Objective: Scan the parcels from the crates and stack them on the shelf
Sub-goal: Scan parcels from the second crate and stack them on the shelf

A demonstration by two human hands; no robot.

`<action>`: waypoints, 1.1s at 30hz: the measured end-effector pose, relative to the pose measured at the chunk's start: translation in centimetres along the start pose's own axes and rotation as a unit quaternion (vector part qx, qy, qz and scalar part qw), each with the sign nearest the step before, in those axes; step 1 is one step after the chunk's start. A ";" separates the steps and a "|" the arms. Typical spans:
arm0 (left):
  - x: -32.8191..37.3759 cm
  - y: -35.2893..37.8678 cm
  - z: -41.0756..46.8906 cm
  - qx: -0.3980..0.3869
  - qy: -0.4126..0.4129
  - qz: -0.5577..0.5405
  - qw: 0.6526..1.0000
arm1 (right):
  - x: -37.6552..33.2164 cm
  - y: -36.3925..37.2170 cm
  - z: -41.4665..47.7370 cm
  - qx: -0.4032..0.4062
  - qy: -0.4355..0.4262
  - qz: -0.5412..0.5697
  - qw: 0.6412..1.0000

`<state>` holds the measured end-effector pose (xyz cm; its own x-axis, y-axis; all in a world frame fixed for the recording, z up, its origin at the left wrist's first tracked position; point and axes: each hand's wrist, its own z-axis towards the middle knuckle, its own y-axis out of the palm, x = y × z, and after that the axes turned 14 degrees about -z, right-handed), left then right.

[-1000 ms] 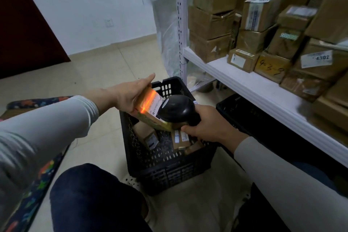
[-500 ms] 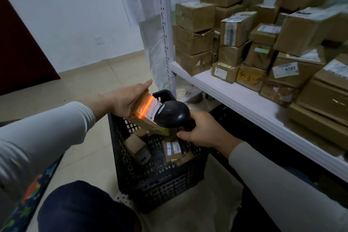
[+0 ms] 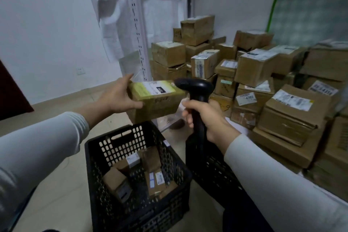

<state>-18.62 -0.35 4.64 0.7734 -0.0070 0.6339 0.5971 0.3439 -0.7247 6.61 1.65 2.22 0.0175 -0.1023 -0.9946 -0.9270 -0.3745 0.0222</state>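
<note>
Gripping the parcel [image 3: 156,103] by its left end in the left hand [image 3: 116,98], above the crate [image 3: 143,213] near the shelf's [image 3: 239,125] front edge, and clutching the scanner [image 3: 195,86] in the right hand [image 3: 205,117]; probably at the shelving step, needing next a level carry onto the stacked boxes [image 3: 259,68].

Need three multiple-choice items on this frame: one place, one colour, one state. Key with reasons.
1. Where is the parcel in the left hand? A inside the crate; B in the air, outside the crate; C under the crate.
2. What colour is the crate? A black; B blue; C white.
3. What is the right hand doing? A hanging open, empty; B holding a parcel; C gripping the scanner handle.
Key: 1 B, the left hand holds it up clear of the crate rim. 2 A, its slotted walls are black. 3 C, its fingers wrap the handle.
</note>
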 end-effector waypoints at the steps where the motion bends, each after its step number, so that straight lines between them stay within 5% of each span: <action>1: 0.8 0.0 0.8 0.036 0.004 -0.012 0.999 | -1.1 -0.3 0.4 0.012 0.004 0.040 0.999; 4: 3.4 -0.2 3.2 0.116 0.011 -0.069 0.991 | -3.8 -1.0 1.5 0.034 0.009 0.135 0.990; 10: 7.8 -0.1 8.2 0.196 0.008 -0.180 0.964 | -6.0 -2.0 2.9 0.047 0.000 0.134 0.990; 27: 17.8 9.2 28.1 0.111 0.057 -0.170 0.978 | -8.0 -5.7 16.8 0.233 0.050 0.179 0.955; 33: 17.4 13.2 33.0 0.108 0.068 -0.163 0.978 | -7.4 -7.4 20.0 0.234 0.037 0.179 0.955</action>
<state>-4.34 35.08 15.05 0.5794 -0.2694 0.7692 0.7694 0.4920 -0.4073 5.85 23.58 7.42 -0.3209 -0.2183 -0.9216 -0.9443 0.1483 0.2937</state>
